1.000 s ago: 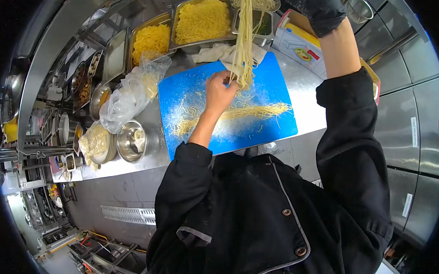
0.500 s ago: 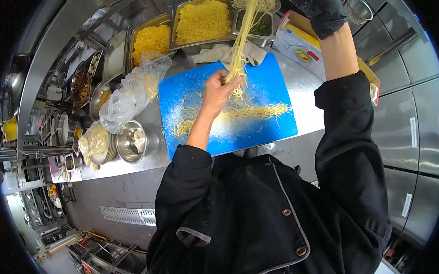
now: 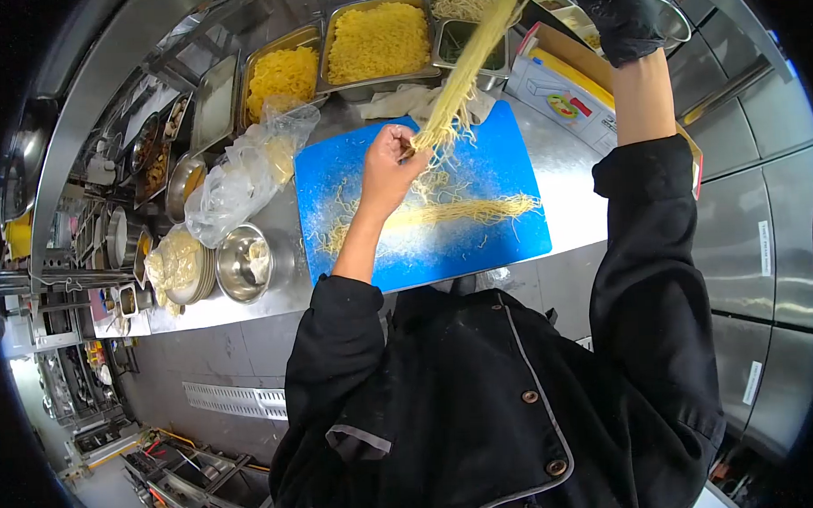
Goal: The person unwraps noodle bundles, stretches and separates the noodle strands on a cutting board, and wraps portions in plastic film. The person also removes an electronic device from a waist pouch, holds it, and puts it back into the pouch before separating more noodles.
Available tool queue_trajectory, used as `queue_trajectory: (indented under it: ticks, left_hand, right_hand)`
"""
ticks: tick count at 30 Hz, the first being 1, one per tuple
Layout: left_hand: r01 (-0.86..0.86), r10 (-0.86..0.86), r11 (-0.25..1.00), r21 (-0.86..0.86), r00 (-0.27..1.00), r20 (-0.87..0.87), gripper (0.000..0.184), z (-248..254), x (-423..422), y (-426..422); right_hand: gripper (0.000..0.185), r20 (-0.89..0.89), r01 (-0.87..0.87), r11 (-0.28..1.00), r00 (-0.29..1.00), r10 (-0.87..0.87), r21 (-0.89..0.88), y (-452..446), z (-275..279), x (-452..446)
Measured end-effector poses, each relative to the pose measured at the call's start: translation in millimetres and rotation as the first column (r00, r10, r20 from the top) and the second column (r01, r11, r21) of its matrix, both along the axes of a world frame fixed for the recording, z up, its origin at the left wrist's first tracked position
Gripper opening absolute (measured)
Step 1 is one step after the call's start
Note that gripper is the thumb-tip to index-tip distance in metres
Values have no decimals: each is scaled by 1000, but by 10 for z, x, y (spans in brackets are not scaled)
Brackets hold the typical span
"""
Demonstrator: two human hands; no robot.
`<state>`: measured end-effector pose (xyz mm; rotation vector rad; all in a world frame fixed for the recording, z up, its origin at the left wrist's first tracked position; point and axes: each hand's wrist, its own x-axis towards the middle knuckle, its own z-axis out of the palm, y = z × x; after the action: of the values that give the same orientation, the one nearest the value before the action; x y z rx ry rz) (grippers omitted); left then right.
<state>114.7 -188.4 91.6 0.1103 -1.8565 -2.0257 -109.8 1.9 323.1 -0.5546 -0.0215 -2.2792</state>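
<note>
My bare left hand (image 3: 393, 169) is closed on the lower end of a bundle of long yellow noodles (image 3: 467, 73), above the blue cutting board (image 3: 511, 161). The bundle slants up and right to the top edge of the view. There my right hand (image 3: 622, 21), in a black glove, is raised; its fingers are partly cut off, and its grip on the upper end is hard to make out. A second row of noodles (image 3: 463, 211) lies across the floured board, with loose strands at its left end.
Behind the board stand trays of yellow pasta (image 3: 377, 42) and a folded cloth (image 3: 401, 102). A cardboard box (image 3: 562, 92) is at the right. To the left are plastic bags (image 3: 230, 193), a metal bowl (image 3: 243, 262) and stacked plates (image 3: 206, 277).
The noodle bundle has swung from nearly upright to a rightward slant and looks stretched tighter. My left hand has shifted slightly left, my right hand slightly right.
</note>
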Motion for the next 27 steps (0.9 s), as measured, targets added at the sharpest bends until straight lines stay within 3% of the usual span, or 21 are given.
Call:
queue_trajectory:
  ticks: [1,2,3,4,5,9,12,13,14,15,16,18,20,22,24,27]
  left_hand:
    - [0,0,1000,0,1000,0,13,-18,4,-10]
    - [9,-10,998,54,1000,10,13,-33,8,-31]
    - [17,-19,994,108,1000,19,13,-45,18,-59]
    - [22,-27,987,161,999,28,13,-55,30,-89]
    - [22,-27,987,160,999,28,13,-111,37,-129]
    - [-10,-6,981,193,997,81,12,-434,51,-286]
    - [-28,66,988,-149,964,256,10,-624,82,-378]
    - [-30,68,988,-149,965,251,10,-639,123,-394]
    - [-36,195,872,-488,940,280,12,-658,188,-397]
    - [-11,323,646,-763,910,260,15,-680,248,-392]
    - [41,434,340,-940,879,196,19,-702,275,-388]
    - [2,435,361,-933,884,171,21,-661,231,-347]
    - [-68,439,395,-916,890,123,27,-521,168,-274]
    - [-151,213,792,-592,976,37,34,-278,-59,-198]
    - [-249,234,887,-390,968,-86,34,209,-192,18]
    - [-190,177,935,-298,982,-72,30,632,-288,132]
  right_hand:
    - [21,167,-303,935,928,334,-182,37,-14,-39]
    - [21,167,-303,936,928,333,-181,50,-35,-86]
    - [21,-23,-24,999,999,23,-39,46,-59,-136]
    - [20,-246,282,959,933,-264,40,34,-83,-187]
    - [20,-467,570,820,737,-488,43,18,-74,-168]
    - [20,-356,607,795,744,-565,8,-53,-7,-43]
    - [20,-428,582,813,741,-517,26,-57,-48,-82]
    - [20,-465,569,822,736,-492,32,-73,-40,-53]
    - [20,-466,569,822,736,-491,32,-89,-41,-38]
    - [20,-461,577,814,742,-486,70,-108,-50,-21]
    - [19,-455,583,805,749,-482,109,-132,-66,0]
    - [19,-452,589,795,755,-475,147,-203,-95,59]
    - [18,-566,605,748,730,-383,273,-311,-157,164]
    - [18,-619,616,715,714,-328,331,-421,-152,285]
    - [17,-638,545,755,736,-224,364,-536,-157,444]
    - [17,-642,509,781,744,-188,362,-610,-147,448]
